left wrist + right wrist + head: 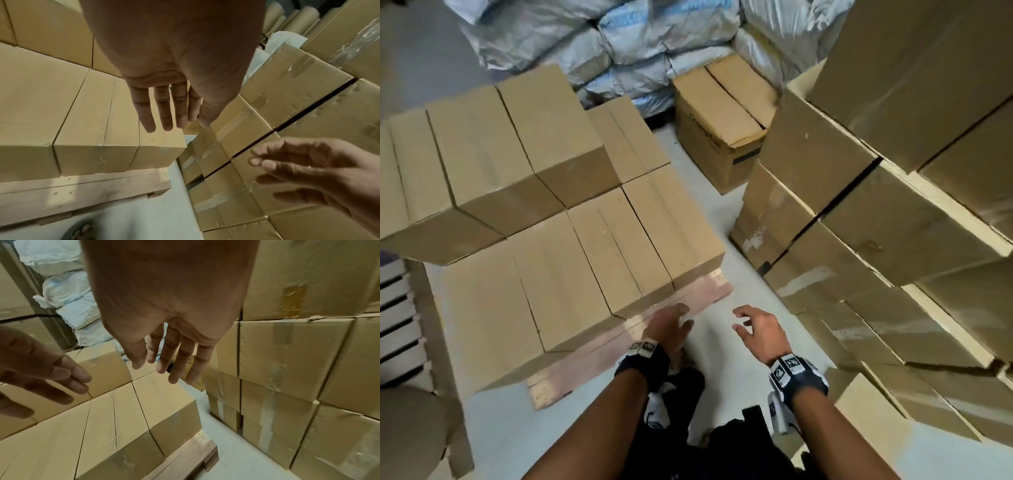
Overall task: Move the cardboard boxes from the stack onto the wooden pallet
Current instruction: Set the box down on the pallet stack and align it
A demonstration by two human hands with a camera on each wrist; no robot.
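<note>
Plain cardboard boxes (599,246) sit packed on the wooden pallet (688,301) at left, a second layer at its far-left side, while the taped stack (859,212) rises at right across a strip of pale floor (709,212). Both the left hand (667,325) and right hand (760,329) hover empty (fingers loosely spread) over the near pallet corner. White sacks (626,44) fill the far wall.

Pallet (599,353) mostly under boxes (571,274)
</note>
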